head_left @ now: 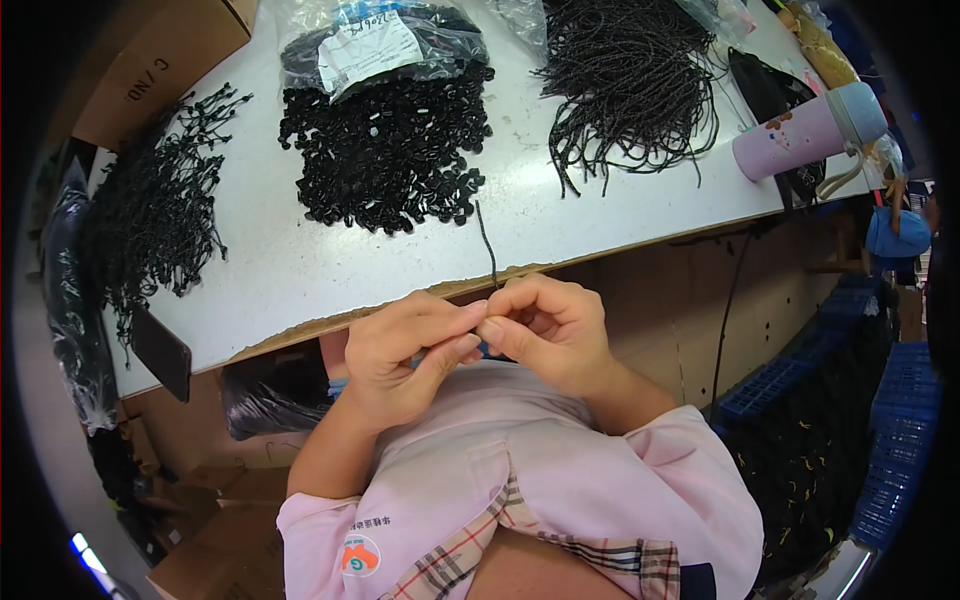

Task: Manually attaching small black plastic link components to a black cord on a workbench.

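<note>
My left hand [405,350] and my right hand [555,335] meet in front of my chest, just off the table's near edge. The right thumb and forefinger pinch a thin black cord [486,240]; its free end rises from between the fingers and reaches over the tabletop. Closed at the fingertips, the left hand touches the right one. Whatever sits between the left fingers is covered or too small to make out. Beyond the hands lies a heap of small black plastic pieces [385,155], spilling from a clear plastic bag [450,45] with a white label.
Loose black cords [635,90] are piled at the back right of the white table [270,285]. Knotted black cords [165,210] cover its left end, near a dark phone [161,352]. A lilac bottle [800,140] lies at the right. Blue crates [900,430] stand below.
</note>
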{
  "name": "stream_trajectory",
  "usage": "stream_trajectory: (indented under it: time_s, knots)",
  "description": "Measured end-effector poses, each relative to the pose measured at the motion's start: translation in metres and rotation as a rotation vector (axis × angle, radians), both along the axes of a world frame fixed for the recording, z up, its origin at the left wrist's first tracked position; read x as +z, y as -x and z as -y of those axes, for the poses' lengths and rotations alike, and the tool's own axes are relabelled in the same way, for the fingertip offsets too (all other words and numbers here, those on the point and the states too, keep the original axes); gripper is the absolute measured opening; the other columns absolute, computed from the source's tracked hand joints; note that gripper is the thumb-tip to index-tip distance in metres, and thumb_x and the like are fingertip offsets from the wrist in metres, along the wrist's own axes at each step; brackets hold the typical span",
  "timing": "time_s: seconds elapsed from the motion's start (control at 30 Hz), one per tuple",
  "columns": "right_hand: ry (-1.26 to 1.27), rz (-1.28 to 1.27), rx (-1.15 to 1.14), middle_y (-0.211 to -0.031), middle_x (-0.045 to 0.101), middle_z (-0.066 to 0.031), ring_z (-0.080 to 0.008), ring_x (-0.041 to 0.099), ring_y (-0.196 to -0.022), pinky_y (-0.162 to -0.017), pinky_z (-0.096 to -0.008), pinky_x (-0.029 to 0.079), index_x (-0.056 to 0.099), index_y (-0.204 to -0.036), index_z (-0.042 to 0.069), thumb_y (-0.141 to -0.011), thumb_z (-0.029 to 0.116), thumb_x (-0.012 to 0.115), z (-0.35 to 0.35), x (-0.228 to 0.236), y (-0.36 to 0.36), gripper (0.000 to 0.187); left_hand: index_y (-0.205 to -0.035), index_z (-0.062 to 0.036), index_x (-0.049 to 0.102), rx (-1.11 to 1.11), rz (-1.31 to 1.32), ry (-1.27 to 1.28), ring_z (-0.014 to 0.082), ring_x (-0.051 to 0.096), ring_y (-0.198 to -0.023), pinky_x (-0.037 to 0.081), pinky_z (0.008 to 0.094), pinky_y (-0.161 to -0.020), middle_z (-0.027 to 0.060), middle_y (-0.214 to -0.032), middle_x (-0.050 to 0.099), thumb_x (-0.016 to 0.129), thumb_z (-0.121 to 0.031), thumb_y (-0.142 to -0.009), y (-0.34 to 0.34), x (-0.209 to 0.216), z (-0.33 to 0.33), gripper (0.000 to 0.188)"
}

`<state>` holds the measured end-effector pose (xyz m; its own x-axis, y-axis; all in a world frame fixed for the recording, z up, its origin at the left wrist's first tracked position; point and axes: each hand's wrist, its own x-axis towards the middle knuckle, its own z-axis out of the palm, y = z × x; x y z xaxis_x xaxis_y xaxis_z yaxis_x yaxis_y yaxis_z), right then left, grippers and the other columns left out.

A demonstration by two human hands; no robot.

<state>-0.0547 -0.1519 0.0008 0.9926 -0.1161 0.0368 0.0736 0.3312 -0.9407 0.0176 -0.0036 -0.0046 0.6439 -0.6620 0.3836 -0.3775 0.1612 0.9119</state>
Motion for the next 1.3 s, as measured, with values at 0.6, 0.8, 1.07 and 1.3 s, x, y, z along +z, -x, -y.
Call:
stream_trajectory:
  time_s: [0.6,0.8,1.07,1.3]
  knots:
    - [-0.385,-0.161,0.18,-0.074,0.057,-0.0039,-0.0056,0.051,-0.059,-0.052,-0.0173,0.041,0.057,-0.084,-0.001,-0.076,0.005,0.058,0.003,-0.013,0.001,0.01,-0.095,-0.0038,0.064,-0.072,-0.108,0.12,0.0108,0.044,-0.059,0.035,0.0196,-0.05,0.0052,-0.077,0.048,0.064,0.002,-0.067,-0.001,-0.007,0.003,0.028]
    - [-0.593,-0.272,0.195,-0.072,0.055,-0.0029,-0.0055,0.05,-0.058,-0.047,-0.0163,0.036,0.055,-0.086,0.0,-0.076,0.006,0.059,0.003,-0.016,0.0,0.012,-0.096,-0.0028,0.064,0.136,0.2,0.011,0.0099,0.045,-0.06,0.036,0.02,-0.051,0.0046,-0.075,0.05,0.063,0.001,-0.069,0.005,-0.006,0.007,0.027]
    - [-0.611,-0.213,0.236,-0.07,0.054,-0.0021,-0.0051,0.049,-0.057,-0.045,-0.0164,0.034,0.054,-0.084,0.001,-0.076,0.006,0.058,0.004,-0.025,0.0,0.01,-0.09,-0.0012,0.064,0.03,-0.276,0.093,0.0106,0.046,-0.059,0.035,0.0199,-0.05,0.0054,-0.072,0.051,0.061,0.001,-0.07,0.01,-0.01,0.007,0.021]
    - [0.474,0.012,0.156,-0.065,0.053,-0.0045,-0.0099,0.052,-0.055,-0.045,-0.0252,0.041,0.053,-0.082,0.001,-0.073,0.006,0.057,0.008,-0.022,-0.002,0.011,-0.093,-0.0044,0.036,0.407,0.005,0.451,0.0247,0.055,-0.074,0.049,0.0429,-0.074,0.0172,-0.093,0.048,0.032,-0.02,-0.092,0.016,-0.008,0.005,0.016]
